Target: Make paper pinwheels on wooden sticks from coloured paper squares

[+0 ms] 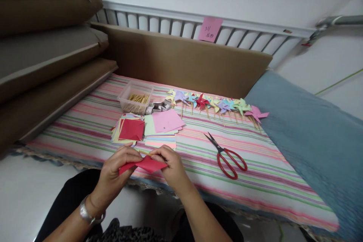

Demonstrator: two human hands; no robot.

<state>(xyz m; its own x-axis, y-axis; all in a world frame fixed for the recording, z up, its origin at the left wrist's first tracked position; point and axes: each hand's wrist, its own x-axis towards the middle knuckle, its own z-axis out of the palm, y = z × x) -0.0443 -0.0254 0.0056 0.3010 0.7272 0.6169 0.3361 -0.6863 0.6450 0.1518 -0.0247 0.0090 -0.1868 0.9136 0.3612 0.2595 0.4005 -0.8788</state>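
Note:
My left hand (115,170) and my right hand (170,166) meet at the near edge of the striped cloth. Both pinch a folded red paper square (147,165) between them. A thin wooden stick (145,152) pokes out at the fingertips just above the paper; I cannot tell which hand grips it. A silver bracelet (88,214) circles my left wrist. Just beyond the hands lie stacks of coloured paper squares (150,126), with red and pink sheets on top.
Red-handled scissors (227,155) lie to the right on the striped cloth (85,121). A row of several finished paper pinwheels (215,105) lines the back. A clear plastic box of sticks (136,99) stands behind the paper. Cardboard (184,60), brown cushions (42,64) and a blue mat (312,136) surround the cloth.

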